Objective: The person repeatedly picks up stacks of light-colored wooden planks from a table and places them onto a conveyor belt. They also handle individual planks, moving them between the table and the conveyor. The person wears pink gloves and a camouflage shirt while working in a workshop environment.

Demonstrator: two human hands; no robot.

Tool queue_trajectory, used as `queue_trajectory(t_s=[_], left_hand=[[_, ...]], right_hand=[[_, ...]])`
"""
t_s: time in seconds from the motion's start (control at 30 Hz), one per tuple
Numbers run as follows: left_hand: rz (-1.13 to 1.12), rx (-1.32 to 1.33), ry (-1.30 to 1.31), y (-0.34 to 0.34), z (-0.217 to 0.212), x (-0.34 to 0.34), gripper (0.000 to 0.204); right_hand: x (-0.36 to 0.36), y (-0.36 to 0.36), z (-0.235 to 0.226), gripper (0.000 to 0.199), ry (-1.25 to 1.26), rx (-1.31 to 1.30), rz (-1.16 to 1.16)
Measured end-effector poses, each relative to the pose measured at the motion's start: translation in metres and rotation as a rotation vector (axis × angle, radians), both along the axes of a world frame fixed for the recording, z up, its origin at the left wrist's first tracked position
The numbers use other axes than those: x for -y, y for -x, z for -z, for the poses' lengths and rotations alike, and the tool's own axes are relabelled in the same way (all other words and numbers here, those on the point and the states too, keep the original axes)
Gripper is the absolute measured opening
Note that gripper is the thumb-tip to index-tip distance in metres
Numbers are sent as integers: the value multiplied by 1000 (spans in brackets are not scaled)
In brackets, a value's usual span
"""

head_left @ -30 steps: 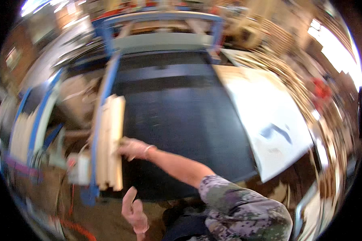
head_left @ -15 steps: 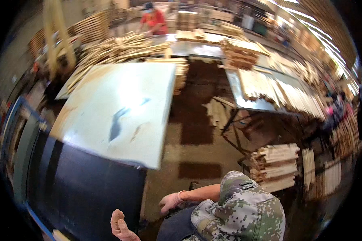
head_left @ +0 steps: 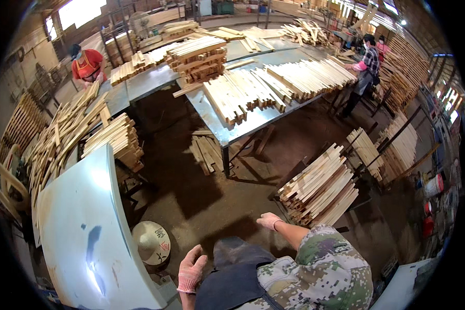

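Observation:
My left hand (head_left: 192, 266), in a pale knitted glove, is raised at the lower middle with its thumb apart from loosely bent fingers and nothing in it. Nearest to it are a round lidded drum (head_left: 149, 238) with dark and red markings and a light blue-grey smooth panel (head_left: 72, 206) on the left. My right hand (head_left: 268, 221), gloved alike, reaches forward over the floor, empty, its fingers loosely bent and partly hidden. Ahead and to the right of it lies a stack of sawn wooden strips (head_left: 320, 188). No object touches either hand.
A metal-topped table (head_left: 227, 135) ahead carries rows of wooden strips (head_left: 289, 80). Loose strips (head_left: 62, 129) heap at the left. A person in red (head_left: 88, 64) is at the far left; another in a checked shirt (head_left: 369, 62) stands at the far right. More strips (head_left: 205, 150) lie beneath the table.
My view has swung right; the panel now sits further left and the black surface beside it is out of view. The strip stack is nearer. My right arm now reaches further forward.

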State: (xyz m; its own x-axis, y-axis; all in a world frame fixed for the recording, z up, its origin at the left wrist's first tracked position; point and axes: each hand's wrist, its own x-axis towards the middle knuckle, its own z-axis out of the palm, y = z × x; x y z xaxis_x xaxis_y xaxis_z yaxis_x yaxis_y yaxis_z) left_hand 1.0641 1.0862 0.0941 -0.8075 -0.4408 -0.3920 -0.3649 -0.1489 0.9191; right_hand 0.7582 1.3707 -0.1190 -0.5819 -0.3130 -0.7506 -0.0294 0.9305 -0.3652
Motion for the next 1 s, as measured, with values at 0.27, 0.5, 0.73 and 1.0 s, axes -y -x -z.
queue_trajectory(t_s=[0.27,0.5,0.73,1.0], left_hand=[[256,221,59,128,41,74,63],[347,257,107,252,90,162,59],[524,255,193,396,99,222,66],[609,290,212,530,110,234,65]], right_hand=[[-43,-45,87,49,-19,184,-76],[-16,28,70,38,26,181,36],[73,185,13,64,224,134,650],[101,333,-5,74,163,163,554]])
